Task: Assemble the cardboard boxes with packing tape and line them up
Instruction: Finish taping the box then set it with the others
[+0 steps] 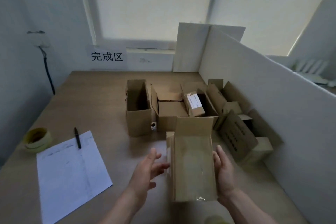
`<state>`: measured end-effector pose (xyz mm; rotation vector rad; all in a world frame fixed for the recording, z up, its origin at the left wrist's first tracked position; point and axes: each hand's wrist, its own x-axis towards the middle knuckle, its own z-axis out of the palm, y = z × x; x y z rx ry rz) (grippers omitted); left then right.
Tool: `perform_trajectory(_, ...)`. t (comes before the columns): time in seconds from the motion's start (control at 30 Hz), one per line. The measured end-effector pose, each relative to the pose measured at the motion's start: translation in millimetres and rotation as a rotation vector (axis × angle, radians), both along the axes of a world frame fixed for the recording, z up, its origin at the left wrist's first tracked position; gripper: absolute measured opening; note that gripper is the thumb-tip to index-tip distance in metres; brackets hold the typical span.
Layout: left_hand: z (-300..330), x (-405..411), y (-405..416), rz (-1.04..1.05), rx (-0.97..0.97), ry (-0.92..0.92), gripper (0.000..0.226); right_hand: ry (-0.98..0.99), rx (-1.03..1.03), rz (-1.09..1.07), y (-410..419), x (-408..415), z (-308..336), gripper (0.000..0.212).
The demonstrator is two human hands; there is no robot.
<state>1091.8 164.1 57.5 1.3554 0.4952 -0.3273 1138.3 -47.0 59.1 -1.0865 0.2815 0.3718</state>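
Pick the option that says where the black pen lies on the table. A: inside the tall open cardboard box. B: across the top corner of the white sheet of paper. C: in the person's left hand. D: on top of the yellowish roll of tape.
B: the slim black pen lies across the upper corner of the white sheet of paper, apart from the yellowish roll of tape to its left.
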Motion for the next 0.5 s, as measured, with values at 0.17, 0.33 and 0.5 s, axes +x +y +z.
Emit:
perform_trajectory(0.17,-19,1,-31,-0.052,0.068,0.164,0.062,0.023,-0.280,0.033,-11,2,-20,0.073)
perform_trajectory(0.33,-25,14,-54,-0.129,0.113,0.318,0.071,0.003,-0.488,0.262,-31,16,-17,0.068)
perform_trajectory(0.5,-29,35,-97,-0.207,0.326,0.106,0.107,-0.036,-0.677,0.350,-46,35,-29,0.074)
